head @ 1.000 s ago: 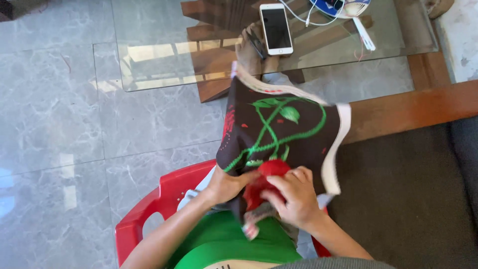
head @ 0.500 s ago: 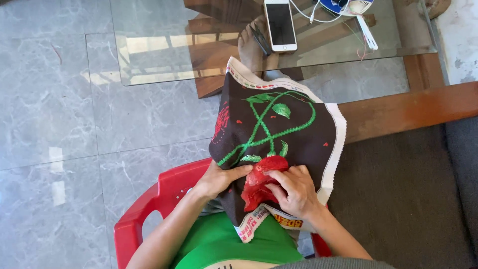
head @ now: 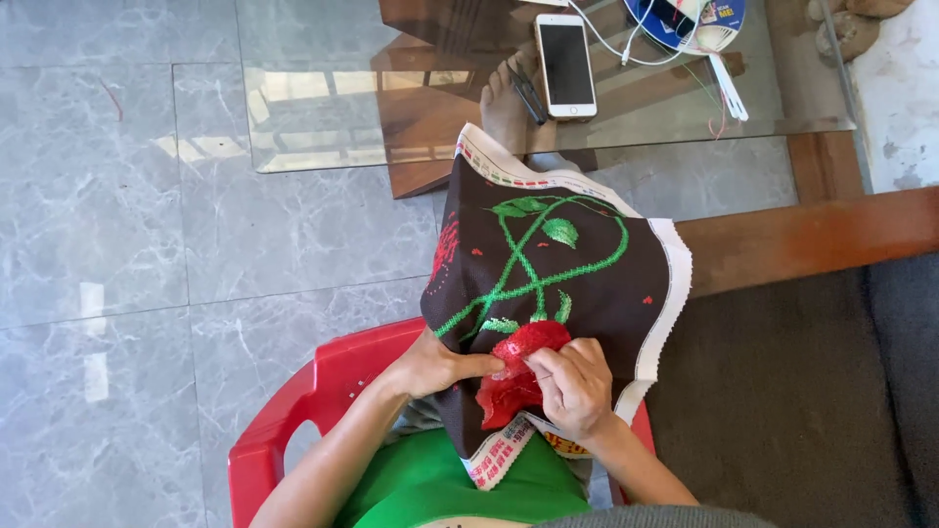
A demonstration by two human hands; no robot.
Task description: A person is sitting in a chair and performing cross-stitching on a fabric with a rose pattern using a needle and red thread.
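Single head cam, steep downward look from above seated person; close on lap with embroidery cloth (head: pixel 548 284), glass surface (head: pixel 323 108) and tile floor (head: pixel 127 323) beyond.

I see my left hand (head: pixel 435 367) and right hand (head: pixel 575 386) pinching the dark embroidery cloth (head: pixel 558 284) at its red stitched flower (head: pixel 518 372), above a red plastic chair (head: pixel 313 401).
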